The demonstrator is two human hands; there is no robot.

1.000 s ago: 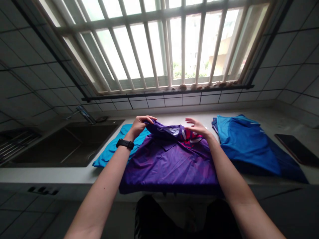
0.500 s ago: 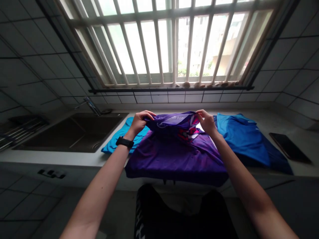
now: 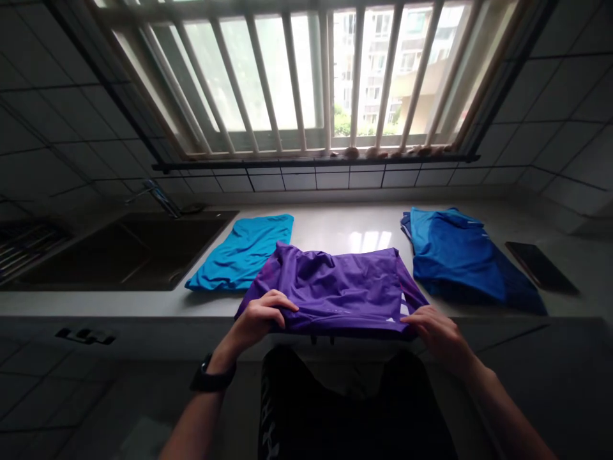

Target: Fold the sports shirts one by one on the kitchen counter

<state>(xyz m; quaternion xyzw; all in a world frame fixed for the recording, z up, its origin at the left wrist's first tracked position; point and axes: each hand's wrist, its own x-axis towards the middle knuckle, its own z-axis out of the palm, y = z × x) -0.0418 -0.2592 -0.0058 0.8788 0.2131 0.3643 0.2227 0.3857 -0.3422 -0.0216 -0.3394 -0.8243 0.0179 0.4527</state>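
Note:
A purple shirt (image 3: 335,281) lies doubled over on the counter, its near edge hanging slightly past the counter's front. My left hand (image 3: 265,316) pinches that near edge on the left. At the near right corner, beside white stripes, my right hand (image 3: 438,329) has its fingers closed on the fabric. Behind and left of the purple shirt is a folded turquoise garment (image 3: 244,249). To its right rests a stack with a folded blue garment (image 3: 454,255) on top and darker cloth under it.
A dark sink (image 3: 119,249) with a faucet (image 3: 163,198) is set into the white counter (image 3: 330,223) at left. A phone (image 3: 541,265) lies at the far right. Behind stands a barred window (image 3: 306,83) with small stones (image 3: 352,153) along its sill. A metal rack (image 3: 29,246) sits at far left.
Both hands have brought the far end of the purple shirt toward me and down over its near part. The printed inside is now covered, and the counter behind shows.

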